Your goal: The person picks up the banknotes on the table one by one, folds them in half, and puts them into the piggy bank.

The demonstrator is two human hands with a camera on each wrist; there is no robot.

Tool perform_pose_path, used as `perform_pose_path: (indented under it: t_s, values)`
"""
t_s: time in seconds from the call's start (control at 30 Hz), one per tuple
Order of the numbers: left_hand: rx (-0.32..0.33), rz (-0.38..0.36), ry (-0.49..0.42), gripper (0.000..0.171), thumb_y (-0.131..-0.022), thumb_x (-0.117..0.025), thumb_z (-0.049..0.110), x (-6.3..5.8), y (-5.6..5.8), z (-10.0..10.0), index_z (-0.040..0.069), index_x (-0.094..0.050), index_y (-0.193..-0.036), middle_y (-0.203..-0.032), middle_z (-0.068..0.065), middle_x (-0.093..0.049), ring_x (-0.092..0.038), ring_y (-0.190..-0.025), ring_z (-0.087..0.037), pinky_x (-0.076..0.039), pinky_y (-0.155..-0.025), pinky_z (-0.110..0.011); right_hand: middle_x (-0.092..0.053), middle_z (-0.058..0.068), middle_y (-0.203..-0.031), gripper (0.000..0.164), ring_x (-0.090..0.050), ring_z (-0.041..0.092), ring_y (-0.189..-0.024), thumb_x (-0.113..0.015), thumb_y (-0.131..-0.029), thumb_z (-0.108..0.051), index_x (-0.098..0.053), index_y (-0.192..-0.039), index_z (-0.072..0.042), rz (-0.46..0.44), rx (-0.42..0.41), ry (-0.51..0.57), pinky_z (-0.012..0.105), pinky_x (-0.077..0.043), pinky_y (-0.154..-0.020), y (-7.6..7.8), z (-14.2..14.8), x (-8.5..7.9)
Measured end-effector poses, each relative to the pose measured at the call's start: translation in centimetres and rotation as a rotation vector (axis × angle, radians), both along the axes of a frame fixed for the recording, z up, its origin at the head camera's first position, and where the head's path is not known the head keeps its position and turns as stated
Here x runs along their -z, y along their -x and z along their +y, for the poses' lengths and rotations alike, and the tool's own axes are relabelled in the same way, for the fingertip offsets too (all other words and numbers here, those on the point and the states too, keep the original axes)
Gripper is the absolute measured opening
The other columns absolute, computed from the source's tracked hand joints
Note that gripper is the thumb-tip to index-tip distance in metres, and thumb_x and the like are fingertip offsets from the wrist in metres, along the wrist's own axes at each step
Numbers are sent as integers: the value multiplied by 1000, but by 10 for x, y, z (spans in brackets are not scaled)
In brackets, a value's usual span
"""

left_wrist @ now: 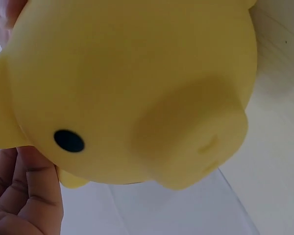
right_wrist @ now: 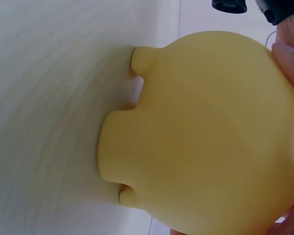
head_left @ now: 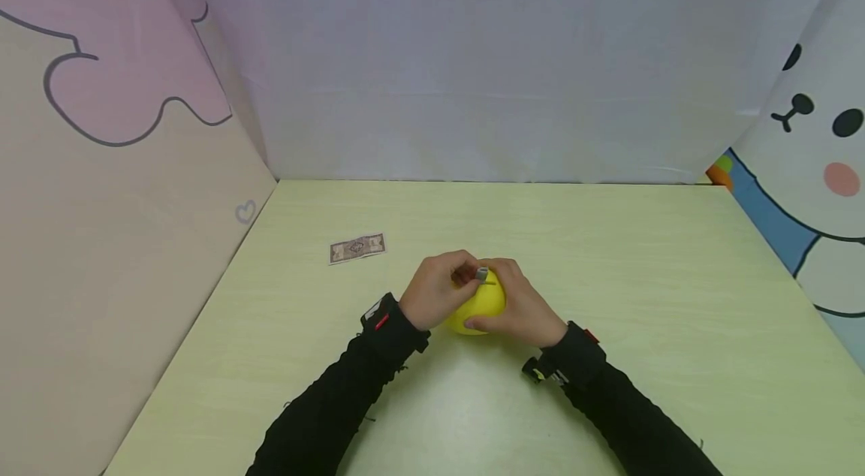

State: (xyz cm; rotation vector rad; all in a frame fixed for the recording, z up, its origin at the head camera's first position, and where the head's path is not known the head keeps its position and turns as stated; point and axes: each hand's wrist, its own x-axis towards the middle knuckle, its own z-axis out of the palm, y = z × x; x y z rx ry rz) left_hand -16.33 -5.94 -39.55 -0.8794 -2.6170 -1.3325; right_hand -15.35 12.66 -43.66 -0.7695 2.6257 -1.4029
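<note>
A yellow piggy bank (head_left: 488, 303) stands on the table between both hands. My right hand (head_left: 523, 307) holds it, thumb on the near side and fingers over the top far side. Pinched in my left hand (head_left: 441, 288) is a small grey folded note (head_left: 482, 274), right at the dark slot on top. The left wrist view shows the pig's snout (left_wrist: 201, 142) and one black eye (left_wrist: 69, 141) close up. In the right wrist view its stubby feet (right_wrist: 115, 147) meet the tabletop.
A brownish banknote (head_left: 357, 248) lies flat on the pale table (head_left: 608, 251), beyond and left of the hands. A white curtain (head_left: 432, 70) hangs along the back edge. Cartoon-printed panels flank the table on both sides.
</note>
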Motion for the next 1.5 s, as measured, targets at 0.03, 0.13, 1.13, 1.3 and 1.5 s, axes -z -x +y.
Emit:
perform_pose_path:
  t_s: [0.03,0.13,1.13,1.3,1.5]
  values:
    - [0,6,14,7,-88,-70,3,0,0,0,4,-68,-95,-87,-6,-69,-61,-76,-14,-54,-72,-18,-41,15,-136,79,-47,24,-106,-86,-76,-29,-42,-139,-11,-1,-1,0,33,-48,-84,0,0,0]
    - [-2,16,48,8,-89,-69,4,-1,-1,1,5,-68,-97,-87,-5,-67,-59,-75,-13,-52,-71,-19,-40,15,-137,80,-47,24,-107,-86,-76,-28,-41,-140,-12,-7,-1,2,33,-48,-85,0,0,0]
    - [-58,212,9,9,-93,-67,8,-4,-9,2,4,-68,-101,-92,-7,-67,-59,-77,-15,-54,-71,-22,-39,13,-137,82,-46,24,-108,-86,-75,-27,-40,-142,-12,15,-7,10,35,-49,-86,0,2,4]
    - [-62,208,45,9,-93,-67,9,-2,-9,3,4,-68,-101,-93,-7,-67,-58,-77,-15,-52,-71,-22,-40,15,-136,81,-46,24,-107,-86,-76,-29,-41,-141,-11,20,-8,7,35,-49,-85,1,2,5]
    - [-75,216,98,7,-92,-68,11,3,-8,4,6,-69,-97,-92,-6,-67,-57,-77,-15,-52,-70,-21,-40,14,-137,78,-46,24,-107,-86,-76,-29,-42,-139,-13,10,-11,10,35,-48,-85,1,1,4]
